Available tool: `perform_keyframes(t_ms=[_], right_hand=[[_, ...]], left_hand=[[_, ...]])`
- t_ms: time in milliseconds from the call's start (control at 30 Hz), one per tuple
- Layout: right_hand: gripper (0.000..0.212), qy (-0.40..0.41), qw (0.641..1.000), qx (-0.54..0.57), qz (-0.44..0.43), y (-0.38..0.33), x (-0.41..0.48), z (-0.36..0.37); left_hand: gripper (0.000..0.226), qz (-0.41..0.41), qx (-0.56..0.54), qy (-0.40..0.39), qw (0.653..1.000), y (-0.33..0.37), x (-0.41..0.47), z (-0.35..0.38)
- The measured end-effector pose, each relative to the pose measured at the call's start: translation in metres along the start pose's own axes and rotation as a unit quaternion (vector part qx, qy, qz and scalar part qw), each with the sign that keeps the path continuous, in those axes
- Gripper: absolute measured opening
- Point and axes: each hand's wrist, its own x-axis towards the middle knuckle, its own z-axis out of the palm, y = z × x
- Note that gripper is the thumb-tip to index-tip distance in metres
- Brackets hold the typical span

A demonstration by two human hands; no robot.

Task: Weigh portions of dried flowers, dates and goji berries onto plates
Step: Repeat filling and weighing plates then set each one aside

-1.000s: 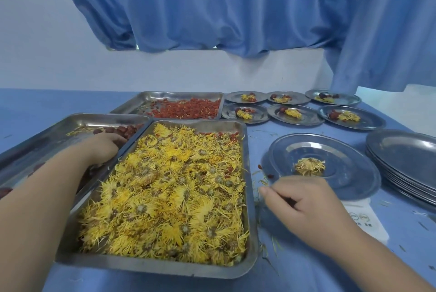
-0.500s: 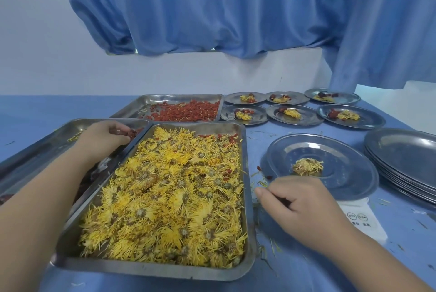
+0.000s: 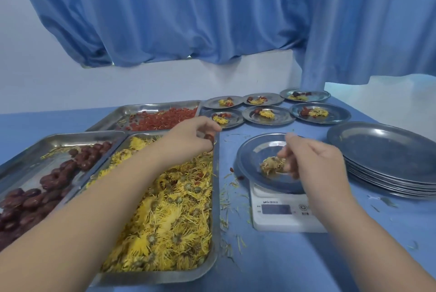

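A steel tray of yellow dried flowers (image 3: 165, 211) lies in front of me, with a tray of dark red dates (image 3: 47, 180) to its left and a tray of red goji berries (image 3: 162, 118) behind. My left hand (image 3: 188, 138) reaches over the flower tray's far right corner and pinches one date (image 3: 209, 137). On a white scale (image 3: 283, 214) sits a steel plate (image 3: 257, 150) holding a small clump of flowers (image 3: 271, 165). My right hand (image 3: 316, 164) hovers over that plate, its blurred, curled fingertips at the clump.
Several filled plates (image 3: 267, 114) stand at the back right. A stack of bare steel plates (image 3: 387, 157) sits right of the scale. Loose petals (image 3: 226, 199) litter the blue table between flower tray and scale. A blue curtain hangs behind.
My left hand left the date tray and moved right with a date in its fingers. My right hand rose from the table beside the flower tray to above the plate.
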Motion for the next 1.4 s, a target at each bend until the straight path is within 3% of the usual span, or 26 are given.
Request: perform_keyframes(t_ms=[233, 633, 733, 867, 1033, 1167, 1400], right_hand=[[0.045, 0.064, 0.985, 0.094, 0.132, -0.007, 0.013, -0.020], [0.040, 0.052, 0.991, 0.068, 0.102, -0.011, 0.012, -0.020], [0.038, -0.005, 0.996, 0.011, 0.090, -0.015, 0.017, -0.016], [0.039, -0.145, 0.985, -0.080, 0.039, -0.033, 0.038, -0.008], [0.028, -0.297, 0.919, -0.256, -0.052, -0.052, 0.077, 0.010], [0.030, -0.335, 0.876, -0.331, -0.107, -0.047, 0.103, 0.024], [0.026, -0.386, 0.865, -0.314, -0.069, -0.031, 0.126, 0.026]], left_hand=[[0.032, 0.032, 0.058, -0.050, 0.997, 0.031, 0.025, 0.046], [0.034, 0.090, 0.159, -0.111, 0.977, 0.035, 0.043, 0.069], [0.026, 0.072, 0.102, -0.084, 0.989, 0.027, 0.041, 0.048], [0.022, 0.031, 0.101, -0.038, 0.994, 0.003, 0.051, 0.011], [0.013, -0.038, 0.144, -0.002, 0.989, -0.031, 0.074, -0.034], [0.014, -0.086, 0.214, 0.034, 0.972, -0.061, 0.103, -0.067], [0.024, -0.156, 0.219, 0.075, 0.960, -0.126, 0.142, -0.087]])
